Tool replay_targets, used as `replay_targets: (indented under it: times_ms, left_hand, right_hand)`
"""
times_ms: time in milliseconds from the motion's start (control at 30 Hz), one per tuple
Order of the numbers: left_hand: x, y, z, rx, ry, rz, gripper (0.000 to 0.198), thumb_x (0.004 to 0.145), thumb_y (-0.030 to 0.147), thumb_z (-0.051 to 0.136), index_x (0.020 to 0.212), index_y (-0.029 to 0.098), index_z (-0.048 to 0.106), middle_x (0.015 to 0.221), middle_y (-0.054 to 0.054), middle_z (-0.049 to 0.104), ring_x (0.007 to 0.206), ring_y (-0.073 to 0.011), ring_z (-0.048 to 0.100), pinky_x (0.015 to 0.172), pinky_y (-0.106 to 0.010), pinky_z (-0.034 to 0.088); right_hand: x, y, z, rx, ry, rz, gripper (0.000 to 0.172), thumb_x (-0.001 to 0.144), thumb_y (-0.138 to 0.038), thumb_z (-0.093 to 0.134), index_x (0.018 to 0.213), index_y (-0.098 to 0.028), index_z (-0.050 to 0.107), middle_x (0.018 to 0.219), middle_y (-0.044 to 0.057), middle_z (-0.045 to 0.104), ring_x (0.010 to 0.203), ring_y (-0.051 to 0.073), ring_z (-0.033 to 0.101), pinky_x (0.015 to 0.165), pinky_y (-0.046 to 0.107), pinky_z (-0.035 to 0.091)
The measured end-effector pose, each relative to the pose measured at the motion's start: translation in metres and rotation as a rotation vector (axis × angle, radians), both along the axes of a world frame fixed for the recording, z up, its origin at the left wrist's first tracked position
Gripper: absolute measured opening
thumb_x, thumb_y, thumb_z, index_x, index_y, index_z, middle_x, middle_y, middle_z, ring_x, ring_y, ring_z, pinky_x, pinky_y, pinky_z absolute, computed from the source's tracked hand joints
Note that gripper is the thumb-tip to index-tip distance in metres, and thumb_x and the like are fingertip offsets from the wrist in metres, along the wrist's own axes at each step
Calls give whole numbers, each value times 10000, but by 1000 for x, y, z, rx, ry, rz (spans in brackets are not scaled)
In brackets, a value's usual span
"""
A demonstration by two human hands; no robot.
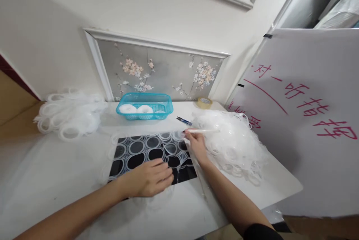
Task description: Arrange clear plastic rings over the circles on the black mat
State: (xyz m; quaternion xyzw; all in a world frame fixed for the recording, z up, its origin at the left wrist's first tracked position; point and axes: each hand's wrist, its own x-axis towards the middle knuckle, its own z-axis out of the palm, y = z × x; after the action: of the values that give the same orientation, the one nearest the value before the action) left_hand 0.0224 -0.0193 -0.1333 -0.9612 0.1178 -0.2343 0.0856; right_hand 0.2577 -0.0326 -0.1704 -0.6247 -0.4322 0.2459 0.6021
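On the white table lies a black sheet [157, 154] covered with rows of translucent white rings joined in a web; several of its circles show plain black. My right hand [196, 144] grips a slim white stick [206, 131] with a dark tip at the sheet's far right corner. Over the sheet's near edge is my left hand [153, 177], back up, with its fingers curled together. What its fingers hold, if anything, is hidden. Beneath that hand, loose translucent strands [153, 202] rest on the table, partly covered by it.
Behind the sheet stands a blue plastic basket [144, 99] holding white ring bundles. A pile of translucent rings [73, 114] lies at left, a larger tangled pile [232, 140] at right. Blue-handled snips [183, 121] and a tape roll [204, 102] lie near the wall.
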Motion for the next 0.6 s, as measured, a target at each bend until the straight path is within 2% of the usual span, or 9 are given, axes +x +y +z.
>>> replay_targets:
  times_ms: [67, 167, 233, 300, 367, 433, 467, 500, 600]
  left_hand:
    - [6, 12, -6, -104, 26, 161, 197, 914, 176, 479, 1044, 124, 617, 992, -101, 671, 912, -203, 615, 830, -362, 501]
    - [13, 24, -24, -238, 50, 346, 328, 950, 318, 447, 1170, 115, 580, 1215, -128, 609, 1113, -257, 565, 933, -414, 472]
    - [15, 28, -37, -275, 98, 388, 383, 959, 373, 427, 1222, 128, 561, 1289, -109, 572, 1182, -256, 532, 979, -413, 450]
    - [15, 29, -48, -290, 148, 383, 407, 971, 389, 397, 1252, 137, 551, 1309, -88, 561, 1211, -243, 516, 1011, -399, 429]
    - [13, 29, -55, -294, 169, 376, 425, 979, 391, 375, 1284, 140, 532, 1337, -80, 535, 1244, -237, 489, 1041, -392, 399]
    - [11, 27, -58, -305, 172, 383, 438, 981, 399, 367, 1313, 153, 510, 1370, -74, 500, 1280, -226, 451, 1069, -381, 364]
    - [10, 26, -58, -312, 172, 387, 442, 981, 406, 365, 1323, 160, 500, 1379, -70, 489, 1291, -216, 438, 1079, -372, 350]
    - [10, 25, -58, -315, 171, 388, 445, 982, 411, 360, 1330, 166, 492, 1385, -66, 484, 1299, -207, 428, 1085, -365, 340]
    - [11, 21, -56, -280, 155, 391, 459, 984, 425, 347, 1327, 155, 490, 1388, -68, 482, 1303, -214, 421, 1077, -378, 343]
  right_hand:
    - [7, -5, 11, 117, -120, -119, 358, 852, -463, 505, 838, -145, 670, 811, 68, 704, 797, 217, 645, 743, 325, 481]
    - [26, -15, 29, 277, -391, -338, 296, 879, -394, 500, 870, -159, 680, 898, 77, 697, 888, 215, 628, 834, 347, 460]
    - [46, -21, 36, 337, -548, -510, 290, 887, -374, 494, 895, -156, 684, 911, 92, 698, 910, 216, 618, 875, 364, 445]
    - [67, -25, 38, 272, -680, -646, 314, 891, -379, 474, 920, -151, 689, 919, 111, 700, 939, 234, 600, 893, 389, 429]
    - [86, -26, 34, 35, -765, -674, 334, 872, -383, 472, 901, -142, 701, 883, 137, 700, 950, 271, 585, 873, 419, 424]
    - [98, -25, 30, -222, -779, -612, 329, 833, -376, 492, 849, -131, 712, 827, 159, 697, 923, 300, 588, 828, 430, 432]
    - [101, -26, 29, -280, -772, -577, 323, 817, -373, 502, 830, -129, 713, 813, 161, 697, 904, 303, 594, 813, 428, 437]
    - [102, -26, 29, -269, -769, -561, 319, 810, -373, 505, 825, -132, 713, 822, 158, 701, 896, 300, 600, 813, 423, 438]
    - [96, -32, 37, -16, -807, -643, 315, 827, -397, 493, 838, -161, 702, 942, 125, 706, 957, 279, 598, 878, 414, 419]
